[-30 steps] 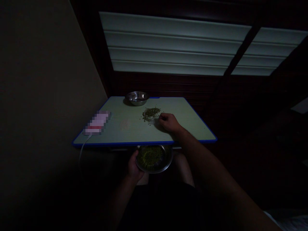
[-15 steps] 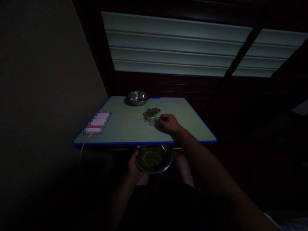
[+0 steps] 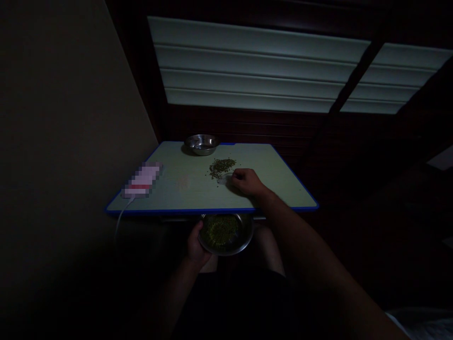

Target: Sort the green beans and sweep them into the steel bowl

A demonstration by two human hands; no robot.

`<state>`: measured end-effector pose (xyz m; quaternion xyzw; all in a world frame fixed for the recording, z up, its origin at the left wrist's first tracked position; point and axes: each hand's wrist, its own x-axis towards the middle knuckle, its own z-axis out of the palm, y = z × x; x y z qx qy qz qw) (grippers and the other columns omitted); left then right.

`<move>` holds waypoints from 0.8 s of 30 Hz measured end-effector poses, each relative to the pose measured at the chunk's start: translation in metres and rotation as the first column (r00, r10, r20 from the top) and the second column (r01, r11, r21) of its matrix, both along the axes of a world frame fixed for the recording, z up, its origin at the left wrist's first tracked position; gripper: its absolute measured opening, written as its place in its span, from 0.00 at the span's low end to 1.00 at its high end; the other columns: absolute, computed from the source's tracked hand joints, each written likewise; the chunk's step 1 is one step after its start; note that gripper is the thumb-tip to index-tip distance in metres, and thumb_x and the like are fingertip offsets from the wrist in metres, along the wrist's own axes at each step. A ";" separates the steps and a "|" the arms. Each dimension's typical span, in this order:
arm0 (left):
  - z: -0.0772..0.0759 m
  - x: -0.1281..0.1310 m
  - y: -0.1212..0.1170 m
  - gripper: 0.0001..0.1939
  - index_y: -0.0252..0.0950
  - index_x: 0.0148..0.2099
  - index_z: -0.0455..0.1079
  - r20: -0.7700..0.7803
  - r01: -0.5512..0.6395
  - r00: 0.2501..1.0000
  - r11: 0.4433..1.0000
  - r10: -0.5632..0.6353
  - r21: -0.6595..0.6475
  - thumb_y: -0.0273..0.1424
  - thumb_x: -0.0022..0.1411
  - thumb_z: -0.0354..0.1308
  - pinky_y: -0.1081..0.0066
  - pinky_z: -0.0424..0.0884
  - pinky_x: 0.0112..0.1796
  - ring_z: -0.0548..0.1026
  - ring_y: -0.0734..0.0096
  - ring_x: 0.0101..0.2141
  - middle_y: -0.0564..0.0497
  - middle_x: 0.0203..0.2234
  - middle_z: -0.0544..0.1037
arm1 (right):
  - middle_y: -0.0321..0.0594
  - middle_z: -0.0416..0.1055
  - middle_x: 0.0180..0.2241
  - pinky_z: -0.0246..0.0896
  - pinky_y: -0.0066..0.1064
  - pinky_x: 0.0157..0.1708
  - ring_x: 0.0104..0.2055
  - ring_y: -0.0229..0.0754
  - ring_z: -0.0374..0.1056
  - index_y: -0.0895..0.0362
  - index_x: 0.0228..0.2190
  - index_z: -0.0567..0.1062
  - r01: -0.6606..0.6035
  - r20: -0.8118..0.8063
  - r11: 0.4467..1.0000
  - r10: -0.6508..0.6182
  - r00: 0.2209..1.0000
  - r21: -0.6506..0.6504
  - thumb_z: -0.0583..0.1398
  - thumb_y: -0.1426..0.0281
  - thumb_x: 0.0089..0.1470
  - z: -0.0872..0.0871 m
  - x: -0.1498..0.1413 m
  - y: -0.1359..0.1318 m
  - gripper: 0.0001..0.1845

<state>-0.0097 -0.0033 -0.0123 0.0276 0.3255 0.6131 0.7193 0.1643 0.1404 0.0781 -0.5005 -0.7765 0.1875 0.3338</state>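
Observation:
My left hand (image 3: 198, 246) grips the left rim of a steel bowl (image 3: 244, 243), which is below the table's front edge and over my lap. Small greenish beans or grains (image 3: 221, 231) cover the bowl's bottom. Over the table, my right hand (image 3: 247, 181) is closed on a small see-through piece (image 3: 225, 179); its exact kind is too dim to tell. This piece touches the tabletop just in front of a loose pile of small brownish-green grains (image 3: 221, 167). A few single grains lie scattered around the pile.
The pale table (image 3: 177, 196) has a blue edge. At its back left stands a second steel bowl (image 3: 201, 145). A blurred-out phone (image 3: 142, 180) with a white cable (image 3: 120, 217) lies at the left. A wall (image 3: 71, 118) rises close on the left, and a slatted panel (image 3: 255, 71) behind.
My right hand and the see-through piece have shifted slightly left, beside the near edge of the pile. My left hand and its bowl look unchanged.

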 end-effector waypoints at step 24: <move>-0.005 0.001 0.002 0.13 0.31 0.38 0.77 -0.002 -0.025 1.000 1.000 0.025 0.019 0.34 0.57 0.56 0.56 0.71 0.48 0.80 0.57 0.38 0.43 0.32 0.83 | 0.34 0.64 0.20 0.48 0.27 0.28 0.24 0.34 0.56 0.59 0.21 0.72 0.013 0.021 1.000 -0.014 1.000 0.024 0.56 0.69 0.47 0.000 -0.002 0.001 0.08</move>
